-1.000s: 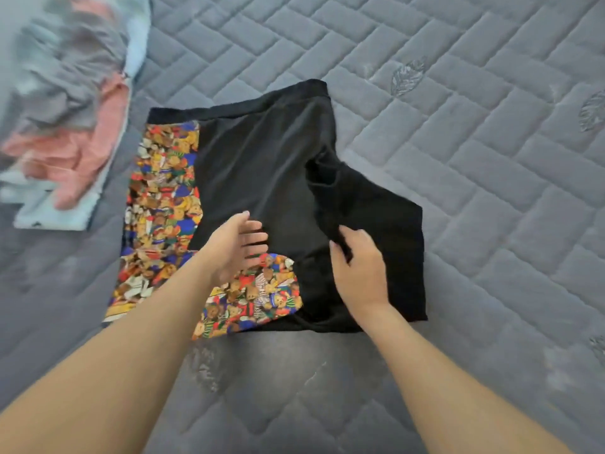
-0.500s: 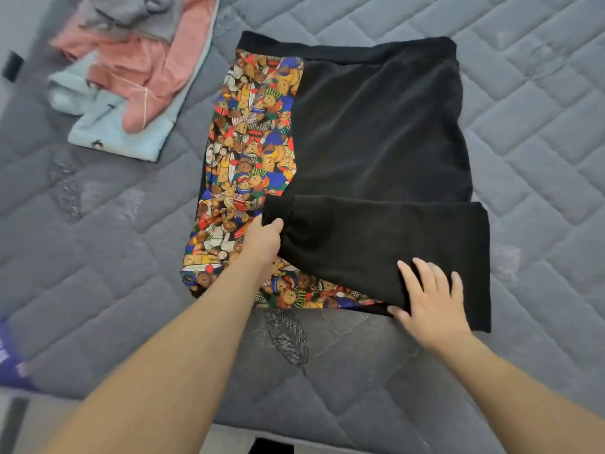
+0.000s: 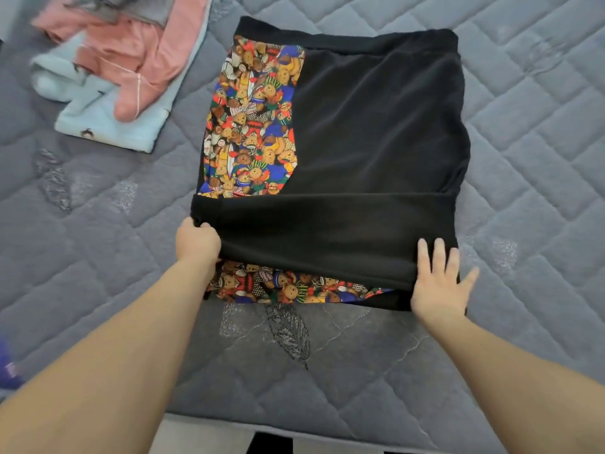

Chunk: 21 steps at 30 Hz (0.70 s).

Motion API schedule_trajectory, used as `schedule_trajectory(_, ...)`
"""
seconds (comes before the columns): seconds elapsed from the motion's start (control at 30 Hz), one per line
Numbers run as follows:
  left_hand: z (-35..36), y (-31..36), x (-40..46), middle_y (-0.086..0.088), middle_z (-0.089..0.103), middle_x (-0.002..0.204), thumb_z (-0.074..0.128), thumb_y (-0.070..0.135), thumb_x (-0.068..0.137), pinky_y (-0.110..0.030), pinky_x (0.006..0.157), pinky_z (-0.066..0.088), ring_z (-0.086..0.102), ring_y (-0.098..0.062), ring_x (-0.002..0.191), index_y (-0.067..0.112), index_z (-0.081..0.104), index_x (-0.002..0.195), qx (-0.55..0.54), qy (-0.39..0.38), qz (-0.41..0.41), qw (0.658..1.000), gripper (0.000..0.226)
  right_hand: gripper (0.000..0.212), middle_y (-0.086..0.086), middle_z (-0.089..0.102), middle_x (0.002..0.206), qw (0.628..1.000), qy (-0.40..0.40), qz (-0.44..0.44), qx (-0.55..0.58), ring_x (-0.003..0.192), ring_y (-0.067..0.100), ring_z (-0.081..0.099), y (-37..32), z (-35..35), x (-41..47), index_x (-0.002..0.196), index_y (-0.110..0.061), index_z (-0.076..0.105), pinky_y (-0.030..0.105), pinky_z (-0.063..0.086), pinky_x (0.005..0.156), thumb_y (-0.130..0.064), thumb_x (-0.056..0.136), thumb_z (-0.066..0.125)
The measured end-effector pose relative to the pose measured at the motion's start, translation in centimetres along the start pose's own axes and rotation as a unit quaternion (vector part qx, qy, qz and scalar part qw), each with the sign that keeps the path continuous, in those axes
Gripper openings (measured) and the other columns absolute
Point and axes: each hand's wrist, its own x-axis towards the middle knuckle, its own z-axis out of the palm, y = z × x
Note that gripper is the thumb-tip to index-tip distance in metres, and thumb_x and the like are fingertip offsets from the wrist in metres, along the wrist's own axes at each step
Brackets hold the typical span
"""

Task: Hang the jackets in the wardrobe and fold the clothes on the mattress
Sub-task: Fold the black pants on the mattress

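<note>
A black garment (image 3: 376, 126) with a colourful teddy-bear print panel (image 3: 252, 126) lies flat on the grey quilted mattress (image 3: 530, 158). One black sleeve (image 3: 327, 237) is folded straight across its lower part. My left hand (image 3: 196, 242) grips the left end of that sleeve, fingers curled round the cuff. My right hand (image 3: 438, 283) lies flat with spread fingers on the sleeve's right end, pressing it down. A strip of the bear print shows below the sleeve.
A pile of clothes lies at the upper left: a pink garment (image 3: 137, 60) on a light blue one (image 3: 108, 126), with grey fabric (image 3: 144, 8) above. The mattress's front edge (image 3: 294, 430) runs just below my forearms. Something purple (image 3: 8, 371) shows at the far left.
My left hand has pulled the sleeve's end further left, so the sleeve now lies straight across the garment. My right hand stays pressed on its right end.
</note>
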Motion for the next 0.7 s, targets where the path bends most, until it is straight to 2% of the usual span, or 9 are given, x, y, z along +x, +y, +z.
schedule_trajectory(0.07, -0.3, 0.0, -0.7, -0.012, 0.049, 0.142, 0.043, 0.017, 0.102, -0.046, 0.102, 0.041, 0.047, -0.034, 0.128, 0.016, 0.043, 0.142, 0.082, 0.059, 0.034, 0.994, 0.04, 0.098, 0.007, -0.023, 0.161, 0.995, 0.017, -0.084, -0.042, 0.149, 0.033, -0.012, -0.7, -0.4, -0.3, 0.15, -0.019, -0.026, 0.064, 0.005, 0.115, -0.019, 0.089, 0.05)
schedule_trajectory(0.17, 0.6, -1.2, -3.7, -0.015, 0.038, 0.146, 0.057, 0.023, 0.091, -0.053, 0.108, 0.031, 0.037, -0.037, 0.133, 0.014, 0.035, 0.142, 0.262, 0.11, 0.283, 0.916, 0.056, 0.11, 0.006, -0.037, 0.155, 0.984, -0.028, -0.174, -0.025, 0.146, 0.031, -0.026, -1.9, -0.5, -1.6, 0.147, -0.026, -0.031, 0.066, -0.006, 0.114, -0.036, 0.081, 0.056)
schedule_trajectory(0.27, 3.7, -2.5, -6.3, -0.01, 0.02, 0.157, 0.052, 0.038, 0.092, -0.065, 0.112, 0.014, 0.019, -0.034, 0.145, 0.027, 0.025, 0.151, 0.381, -0.028, 0.462, 0.801, 0.067, 0.106, 0.0, -0.047, 0.149, 0.975, -0.103, -0.196, -0.021, 0.142, 0.03, -0.034, -2.2, 0.0, -2.4, 0.141, -0.035, -0.038, 0.069, -0.009, 0.111, -0.054, 0.081, 0.047)
schedule_trajectory(0.37, 5.5, -4.1, -6.0, 0.005, -0.021, 0.162, 0.026, 0.062, 0.098, -0.07, 0.111, -0.007, -0.021, -0.026, 0.149, 0.045, -0.009, 0.153, 0.492, -0.204, 0.354, 0.769, 0.067, 0.109, -0.007, -0.051, 0.145, 0.971, -0.194, -0.139, 0.026, 0.142, 0.031, -0.036, -2.0, 0.4, -2.5, 0.132, -0.04, -0.043, 0.068, -0.004, 0.113, -0.061, 0.079, 0.049)
schedule_trajectory(0.43, 5.6, -4.7, -4.9, 0.006, -0.034, 0.158, 0.024, 0.07, 0.094, -0.07, 0.112, -0.007, -0.029, -0.026, 0.146, 0.047, -0.021, 0.149, 0.548, -0.255, 0.275, 0.748, 0.075, 0.11, -0.009, -0.048, 0.147, 0.964, -0.224, -0.139, 0.034, 0.143, 0.032, -0.033, -2.2, -0.3, -2.0, 0.137, -0.04, -0.039, 0.067, -0.002, 0.113, -0.061, 0.077, 0.051)
schedule_trajectory(0.5, 5.7, -3.6, -4.8, 0.002, -0.026, 0.16, 0.034, 0.068, 0.093, -0.071, 0.111, 0.002, -0.02, -0.03, 0.148, 0.044, -0.012, 0.152, 0.562, -0.257, 0.268, 0.739, 0.078, 0.096, -0.003, -0.018, 0.161, 0.965, -0.206, -0.141, 0.077, 0.149, 0.033, -0.01, -2.6, -2.2, -0.9, 0.154, -0.038, -0.003, 0.063, 0.008, 0.114, -0.062, 0.076, 0.048)
schedule_trajectory(0.57, 6.0, -1.0, -5.3, -0.007, 0.003, 0.159, 0.044, 0.055, 0.091, -0.066, 0.11, 0.022, 0.006, -0.034, 0.145, 0.034, 0.017, 0.148, 0.533, -0.218, 0.307, 0.758, 0.067, 0.068, 0.002, 0.028, 0.145, 0.974, -0.103, -0.143, 0.144, 0.139, 0.029, 0.024, -2.7, -4.9, 1.0, 0.136, -0.03, 0.044, 0.052, 0.022, 0.112, -0.062, 0.076, 0.042)
schedule_trajectory(0.63, 6.6, 2.3, -5.1, -0.008, 0.018, 0.154, 0.046, 0.044, 0.09, -0.06, 0.107, 0.03, 0.019, -0.032, 0.139, 0.025, 0.03, 0.139, 0.503, -0.156, 0.352, 0.774, 0.055, 0.054, 0.001, 0.036, 0.136, 0.972, -0.02, -0.147, 0.184, 0.134, 0.026, 0.03, -2.9, -7.8, 4.3, 0.127, -0.028, 0.052, 0.05, 0.025, 0.112, -0.06, 0.084, 0.045)
schedule_trajectory(0.7, 7.6, 6.1, -3.6, -0.008, 0.011, 0.158, 0.043, 0.041, 0.093, -0.063, 0.111, 0.023, 0.011, -0.032, 0.145, 0.024, 0.024, 0.143, 0.495, -0.138, 0.354, 0.781, 0.057, 0.058, 0.002, 0.024, 0.15, 0.97, 0.002, -0.138, 0.201, 0.143, 0.025, 0.015, -3.7, -10.5, 8.8, 0.142, -0.029, 0.038, 0.059, 0.015, 0.116, -0.055, 0.091, 0.047)
